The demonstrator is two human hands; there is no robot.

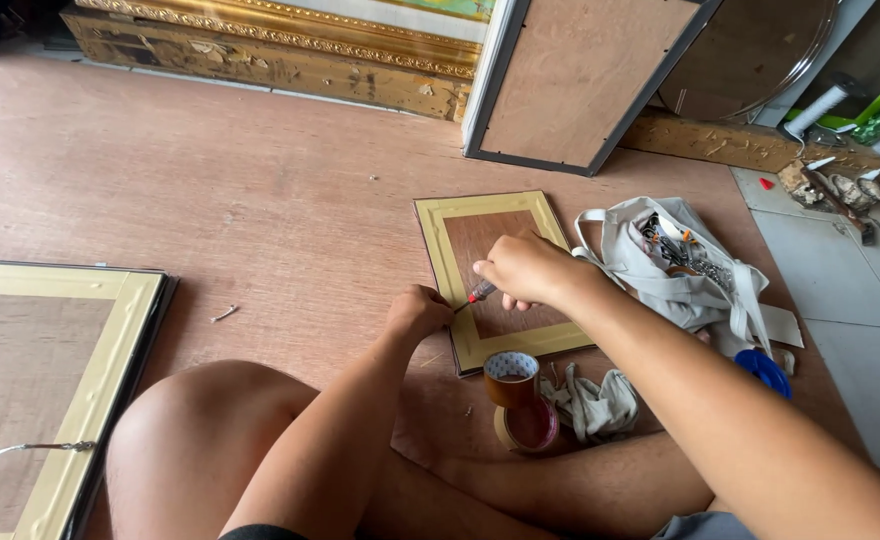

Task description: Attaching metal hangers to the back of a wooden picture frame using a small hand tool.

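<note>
Cloth bag [695,275] of tools, right hand [525,270] gripping screwdriver [480,292]

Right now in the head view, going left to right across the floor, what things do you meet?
Large frame back → loose screw → left hand → small frame back → right hand, holding a red-handled tool → cloth bag of tools → blue tape roll.

a picture-framing workshop is showing here: gilded frames [260,45] leaning along the far edge of the wooden floor [210,180], backing boards [580,75], tape rolls [520,400] lying about.
</note>
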